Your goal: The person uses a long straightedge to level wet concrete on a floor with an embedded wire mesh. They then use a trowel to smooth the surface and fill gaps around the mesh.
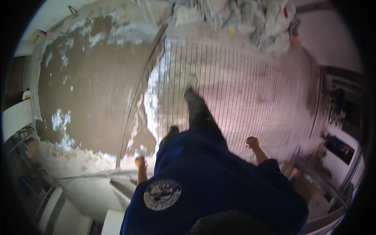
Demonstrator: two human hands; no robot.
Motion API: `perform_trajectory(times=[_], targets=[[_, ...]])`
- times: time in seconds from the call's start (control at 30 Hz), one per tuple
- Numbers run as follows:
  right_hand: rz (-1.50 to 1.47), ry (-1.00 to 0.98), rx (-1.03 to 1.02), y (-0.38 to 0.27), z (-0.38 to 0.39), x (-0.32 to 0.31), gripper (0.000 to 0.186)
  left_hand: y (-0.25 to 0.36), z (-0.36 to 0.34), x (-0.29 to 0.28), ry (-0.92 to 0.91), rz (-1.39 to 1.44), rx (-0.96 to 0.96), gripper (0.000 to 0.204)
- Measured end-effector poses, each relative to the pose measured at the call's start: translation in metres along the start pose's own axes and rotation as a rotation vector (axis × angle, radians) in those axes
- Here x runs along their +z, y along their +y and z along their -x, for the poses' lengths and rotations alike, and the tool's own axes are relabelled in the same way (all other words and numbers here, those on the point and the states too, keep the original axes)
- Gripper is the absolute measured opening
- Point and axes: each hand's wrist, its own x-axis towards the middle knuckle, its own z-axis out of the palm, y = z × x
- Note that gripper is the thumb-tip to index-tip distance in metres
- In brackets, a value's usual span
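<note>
Your left hand (140,161) hovers just beside the near end of the board (136,96); your right hand (252,142) hangs over the near edge of the mesh (250,98). With the blur, I cannot tell whether either's fingers are clenched. The board lies along the right edge of the mortar (94,86), probably as a border. Bags (278,31) crowd the far edge of the floor (66,156).
</note>
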Motion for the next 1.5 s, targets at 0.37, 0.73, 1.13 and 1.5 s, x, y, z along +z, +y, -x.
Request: perform_trajectory(times=[0.37, 0.73, 1.13, 1.5], targets=[[0.261, 0.189, -0.944, -0.766, -0.147, -0.119, 0.037, 0.102, 0.107, 0.122, -0.083, -0.862, 0.192, 0.017], [0.652, 0.304, -1.333, -1.083, -0.233, -0.088, 0.064, 0.191, 0.1, 0.26, 0.197, 0.244, -0.007, 0.022], [1.138, 0.473, -1.446, -1.256, -0.353, -0.028, 0.067, 0.136, 0.289, 0.356, 0.402, 0.368, -0.444, 0.018], [1.118, 0.29, -1.38, -1.3, -0.446, -0.004, 0.048, 0.234, 0.35, 0.439, 0.559, 0.218, -0.302, 0.029]])
